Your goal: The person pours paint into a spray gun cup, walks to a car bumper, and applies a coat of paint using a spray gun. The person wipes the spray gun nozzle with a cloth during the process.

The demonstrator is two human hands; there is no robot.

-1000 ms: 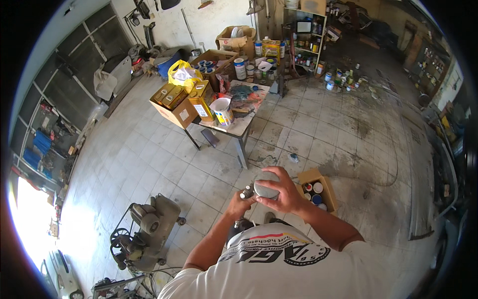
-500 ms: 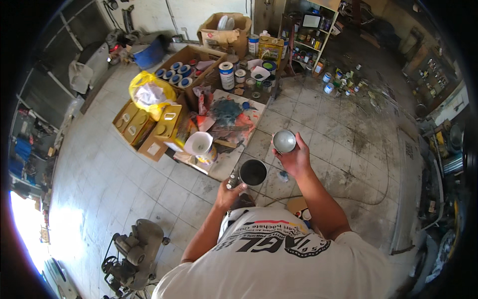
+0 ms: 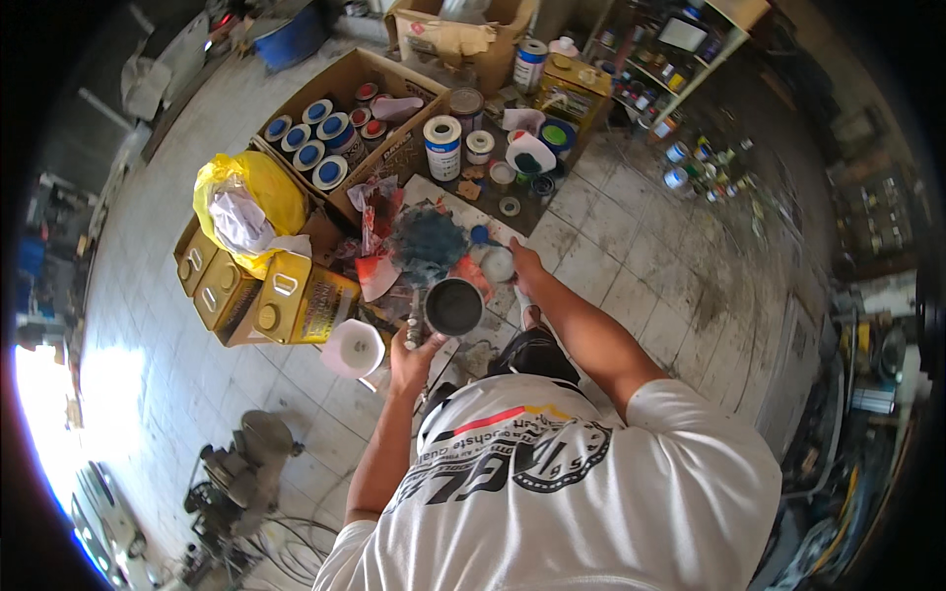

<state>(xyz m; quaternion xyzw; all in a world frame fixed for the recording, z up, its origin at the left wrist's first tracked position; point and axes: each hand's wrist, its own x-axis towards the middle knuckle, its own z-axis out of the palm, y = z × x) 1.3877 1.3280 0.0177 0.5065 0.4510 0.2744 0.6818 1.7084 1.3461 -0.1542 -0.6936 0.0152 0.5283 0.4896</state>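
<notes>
My left hand point(image 3: 410, 362) is closed round the metal body of a spray gun point(image 3: 415, 320). Its round cup point(image 3: 454, 307) is open at the top and dark grey inside. At the right edge of the paint-stained work surface, my right hand point(image 3: 527, 266) grips a pale round lid point(image 3: 497, 264), low over or against the surface. Some of its fingers are hidden. Just beyond the lid lies a small blue cap point(image 3: 480, 234). A dark blue-grey paint stain point(image 3: 430, 241) spreads to the left of the lid.
A white plastic jug point(image 3: 355, 348) stands at the near left corner, beside yellow metal cans point(image 3: 286, 295) and a yellow bag point(image 3: 241, 207). Farther back is a cardboard box point(image 3: 394, 84) of paint cans. A compressor point(image 3: 241, 463) stands on the floor at lower left.
I have moved up to the work surface. My right hand has lowered the lid from over the floor to the surface's edge. The spray gun has come forward over the surface.
</notes>
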